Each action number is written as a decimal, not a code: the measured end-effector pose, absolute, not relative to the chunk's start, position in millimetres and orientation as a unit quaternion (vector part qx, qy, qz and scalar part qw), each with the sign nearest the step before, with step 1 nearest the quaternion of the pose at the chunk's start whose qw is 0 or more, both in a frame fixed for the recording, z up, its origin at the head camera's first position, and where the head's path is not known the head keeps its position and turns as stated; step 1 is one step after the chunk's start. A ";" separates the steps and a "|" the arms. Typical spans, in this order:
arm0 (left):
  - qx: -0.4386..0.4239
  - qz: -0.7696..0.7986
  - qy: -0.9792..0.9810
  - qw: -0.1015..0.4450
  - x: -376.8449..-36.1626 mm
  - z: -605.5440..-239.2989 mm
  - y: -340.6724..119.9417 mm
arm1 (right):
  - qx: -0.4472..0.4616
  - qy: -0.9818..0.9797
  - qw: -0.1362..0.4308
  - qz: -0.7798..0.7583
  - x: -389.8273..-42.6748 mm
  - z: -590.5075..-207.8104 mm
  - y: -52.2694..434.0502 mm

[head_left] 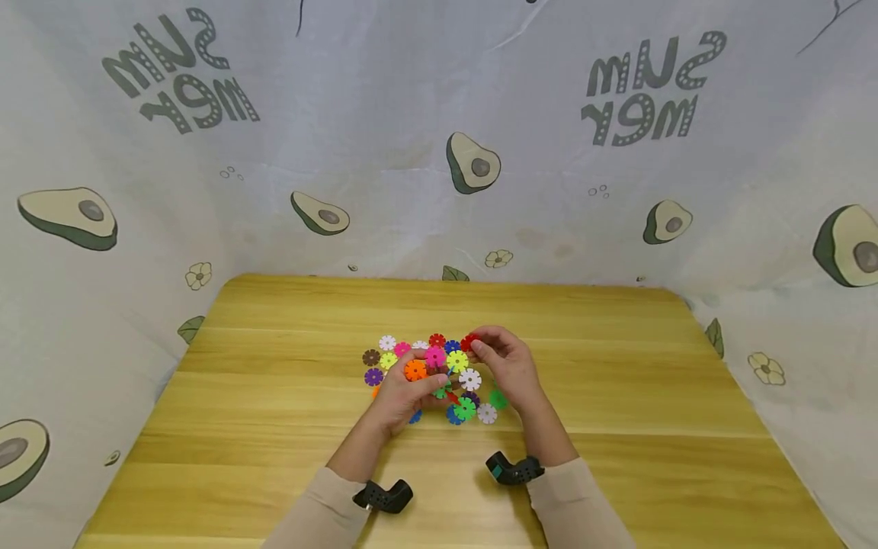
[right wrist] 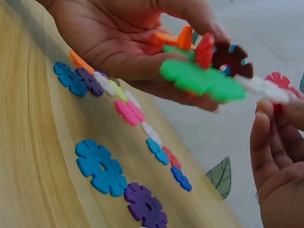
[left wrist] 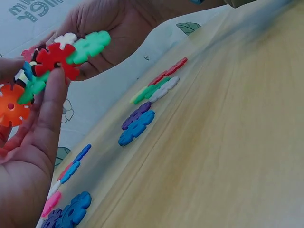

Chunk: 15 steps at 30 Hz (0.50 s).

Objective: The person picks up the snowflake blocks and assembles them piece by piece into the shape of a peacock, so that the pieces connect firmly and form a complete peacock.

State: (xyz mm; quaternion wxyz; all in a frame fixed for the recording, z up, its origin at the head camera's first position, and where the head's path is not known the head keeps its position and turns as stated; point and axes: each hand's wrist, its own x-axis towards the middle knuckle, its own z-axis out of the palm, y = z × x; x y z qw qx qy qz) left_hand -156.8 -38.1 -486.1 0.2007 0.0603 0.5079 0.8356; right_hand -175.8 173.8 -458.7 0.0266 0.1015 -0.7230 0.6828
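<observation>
- Left hand [head_left: 405,393]: grip curled round joined discs [right wrist: 204,71], held above surface [head_left: 617,381].
- Right hand [head_left: 507,366]: grip pinching red disc [head_left: 470,341] beside them.
- Loose discs [head_left: 411,354] lie below both grips.

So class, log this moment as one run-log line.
left hand: holds joined snowflake discs | right hand: pinches red disc | loose discs: on table

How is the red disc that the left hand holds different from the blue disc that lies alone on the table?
The red disc is slotted into a cluster of other discs, while the blue disc is joined to nothing. The red disc is held up off the table by the left hand; the blue disc lies flat on the wood, beside a purple disc. Red against blue is the plain colour difference. Both are notched, flower-shaped plastic discs with a centre hole.
</observation>
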 end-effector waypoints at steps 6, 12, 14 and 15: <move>0.074 0.858 0.462 0.211 -156.6 -484.2 -39.8 | 0.126 -0.687 -0.009 0.715 -175.8 -458.1 173.6; 0.085 0.863 0.447 0.219 -155.0 -484.0 -41.3 | 0.133 -0.661 -0.018 0.738 -173.8 -459.8 172.0; 0.090 0.864 0.444 0.220 -154.5 -484.7 -42.0 | 0.135 -0.660 -0.017 0.739 -173.4 -460.4 171.2; 0.093 0.864 0.443 0.220 -154.3 -484.9 -42.2 | 0.134 -0.661 -0.016 0.738 -173.1 -460.5 170.7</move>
